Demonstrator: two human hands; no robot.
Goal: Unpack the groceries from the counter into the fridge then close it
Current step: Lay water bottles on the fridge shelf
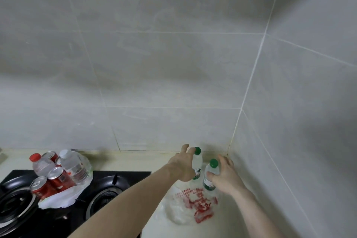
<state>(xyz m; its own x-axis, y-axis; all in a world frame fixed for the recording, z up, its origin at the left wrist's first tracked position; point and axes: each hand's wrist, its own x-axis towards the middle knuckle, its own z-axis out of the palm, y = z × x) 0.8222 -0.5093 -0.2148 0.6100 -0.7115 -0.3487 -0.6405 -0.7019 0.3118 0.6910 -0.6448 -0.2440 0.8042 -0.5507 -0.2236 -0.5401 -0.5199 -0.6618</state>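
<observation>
Two clear water bottles with green caps stand in the counter's back right corner, on a flattened white plastic bag with red print [195, 206]. My left hand [183, 168] is beside the left bottle [197, 162], fingers spread and not closed on it. My right hand [225, 175] wraps the right bottle [211, 172], with the thumb across its front and the fingers behind it. The fridge is not in view.
A black gas stove [108, 189] fills the lower left. On it sits an open white bag [58, 200] holding several red cans [59, 177] and two larger water bottles [74, 166]. Grey tiled walls [173, 63] close off the back and right.
</observation>
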